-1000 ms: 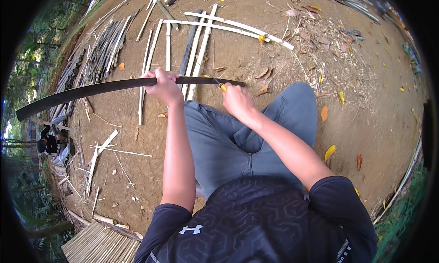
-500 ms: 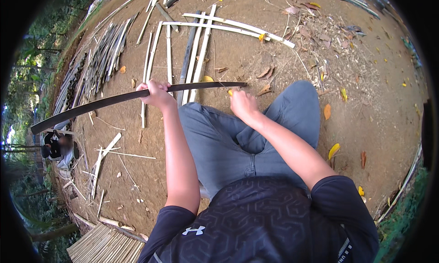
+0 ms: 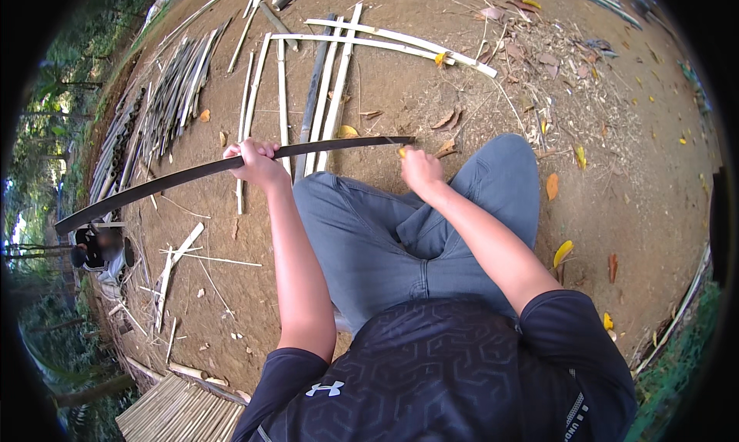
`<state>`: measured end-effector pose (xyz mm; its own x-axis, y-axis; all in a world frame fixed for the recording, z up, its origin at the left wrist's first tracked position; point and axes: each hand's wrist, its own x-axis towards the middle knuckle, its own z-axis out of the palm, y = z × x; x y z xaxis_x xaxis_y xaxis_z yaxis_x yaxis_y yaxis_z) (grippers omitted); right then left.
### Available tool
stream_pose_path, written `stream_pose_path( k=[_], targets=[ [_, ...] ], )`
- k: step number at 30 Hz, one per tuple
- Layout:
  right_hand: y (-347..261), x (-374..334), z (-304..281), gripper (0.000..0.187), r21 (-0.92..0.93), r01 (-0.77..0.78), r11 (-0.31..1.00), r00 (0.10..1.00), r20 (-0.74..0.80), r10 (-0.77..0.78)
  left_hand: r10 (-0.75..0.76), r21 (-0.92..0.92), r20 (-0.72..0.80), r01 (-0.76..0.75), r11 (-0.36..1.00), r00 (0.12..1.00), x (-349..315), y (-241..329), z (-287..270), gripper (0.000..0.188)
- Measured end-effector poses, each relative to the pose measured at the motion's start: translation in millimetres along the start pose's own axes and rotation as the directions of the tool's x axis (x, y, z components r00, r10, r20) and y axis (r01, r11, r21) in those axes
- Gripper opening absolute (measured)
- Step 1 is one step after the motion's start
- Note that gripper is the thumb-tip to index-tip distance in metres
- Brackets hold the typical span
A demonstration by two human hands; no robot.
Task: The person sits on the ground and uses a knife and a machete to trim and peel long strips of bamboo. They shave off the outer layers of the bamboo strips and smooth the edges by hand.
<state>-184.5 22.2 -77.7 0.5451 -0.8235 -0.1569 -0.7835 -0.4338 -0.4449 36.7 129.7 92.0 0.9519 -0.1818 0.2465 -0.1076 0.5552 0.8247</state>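
Note:
A long, dark, slightly curved strip [image 3: 331,145], which looks like split bamboo, lies crosswise in front of my knees. My left hand [image 3: 259,165] is closed around it near its middle, and its wider end reaches far out to the left. Close to the narrow right end, my right hand [image 3: 423,170] is closed on a small tool with a yellow handle [image 3: 402,153]. A thin blade seems to meet the strip there, but it is too small to make out clearly, and my fingers hide most of the handle.
Pale split strips [image 3: 339,88] and a dark strip [image 3: 314,96] lie on the dirt beyond my knees. A pile of poles [image 3: 173,84] is at the far left, near a seated person [image 3: 104,246]. A slatted mat [image 3: 181,411] sits at the lower left. Dry leaves [image 3: 552,186] are scattered rightward.
My right hand with the yellow-handled tool has slid a little to the right, toward the strip's narrow end. My left hand still grips the strip, which has barely shifted.

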Motion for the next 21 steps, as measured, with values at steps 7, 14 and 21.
stream_pose_path(
  k=[7, 14, 21],
  targets=[
    [17, 12, 5, 0.016, 0.002, -0.055, 0.998, 0.998, -0.009, 0.055, -0.004, 0.044, -0.003, 0.004, 0.999, 1.000, 7, -5, 2, 0.022],
    [29, 20, 12, 0.019, 0.017, -0.172, 0.985, 0.982, 0.085, 0.170, 0.019, 0.053, 0.030, -0.020, 0.998, 0.999, 6, -5, 6, 0.023],
    [45, 25, 23, 0.021, 0.014, -0.343, 0.939, 0.933, 0.120, 0.339, 0.015, 0.056, 0.040, -0.017, 0.998, 0.999, 3, -4, 18, 0.023]
  ],
)
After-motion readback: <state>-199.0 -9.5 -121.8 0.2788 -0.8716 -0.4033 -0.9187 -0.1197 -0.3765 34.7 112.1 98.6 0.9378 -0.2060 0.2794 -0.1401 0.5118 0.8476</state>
